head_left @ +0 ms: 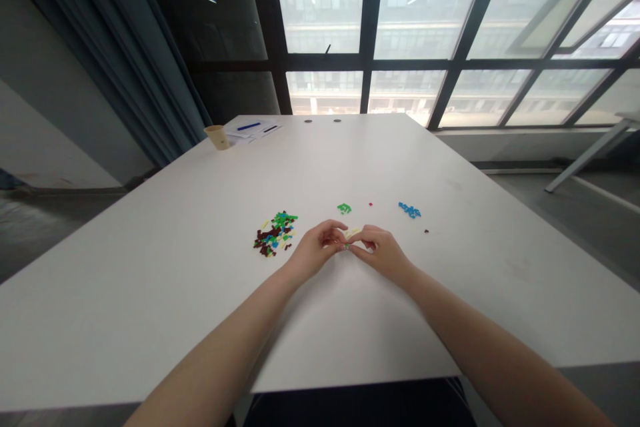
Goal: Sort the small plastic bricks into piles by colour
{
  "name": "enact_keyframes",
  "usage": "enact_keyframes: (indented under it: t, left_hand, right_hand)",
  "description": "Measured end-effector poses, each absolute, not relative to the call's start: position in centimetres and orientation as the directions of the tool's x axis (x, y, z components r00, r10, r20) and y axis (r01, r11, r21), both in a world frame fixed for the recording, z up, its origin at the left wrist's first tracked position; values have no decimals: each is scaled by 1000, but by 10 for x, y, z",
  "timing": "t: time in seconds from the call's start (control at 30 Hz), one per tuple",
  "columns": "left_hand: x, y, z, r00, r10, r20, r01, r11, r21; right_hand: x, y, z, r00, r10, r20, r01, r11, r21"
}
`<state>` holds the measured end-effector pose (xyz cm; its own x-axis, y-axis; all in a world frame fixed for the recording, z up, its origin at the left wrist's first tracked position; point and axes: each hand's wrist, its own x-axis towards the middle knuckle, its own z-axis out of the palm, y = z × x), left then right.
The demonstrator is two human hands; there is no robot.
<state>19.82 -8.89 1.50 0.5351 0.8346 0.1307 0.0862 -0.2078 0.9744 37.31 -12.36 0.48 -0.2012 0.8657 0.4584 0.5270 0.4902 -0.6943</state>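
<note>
My left hand (318, 245) and my right hand (382, 250) meet fingertip to fingertip just above the white table (360, 320). Both are closed in a pinch around a tiny green piece (347, 246), too small to make out fully. Just behind the fingers lie a few yellow pieces (353, 233), partly covered by the hands. Left of my left hand spreads a mixed pile of small plastic pieces (274, 233) in dark brown, green, blue and yellow.
Beyond my hands are a green cluster (344, 208), one red piece (371, 204) and a blue cluster (410, 210). A single brown piece (427, 231) lies to the right. Far left stand a paper cup (218, 138) and papers (245, 135) with pens.
</note>
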Motion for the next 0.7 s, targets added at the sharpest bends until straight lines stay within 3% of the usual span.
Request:
enact_keyframes:
  t: [0.23, 0.33, 0.43, 0.57, 0.7]
  left_hand:
    - [198, -89, 15, 509, 845, 166, 174, -289, 941]
    - [196, -88, 16, 486, 857, 172, 319, -358, 877]
    - [189, -85, 16, 459, 875, 154, 600, -434, 672]
    - [177, -78, 9, 366, 930, 33, 886, -359, 293]
    - [169, -73, 2, 335, 942, -19, 928, -327, 179]
  right_hand:
    - [374, -127, 14, -177, 860, 479, 555, 489, -673]
    - [379, -129, 21, -135, 845, 518, 569, 494, -657]
    - [384, -132, 30, -61, 809, 585, 561, 512, -650]
    - [387, -139, 38, 60, 756, 652, 522, 533, -666]
    - [385, -144, 41, 103, 717, 689, 429, 593, -681]
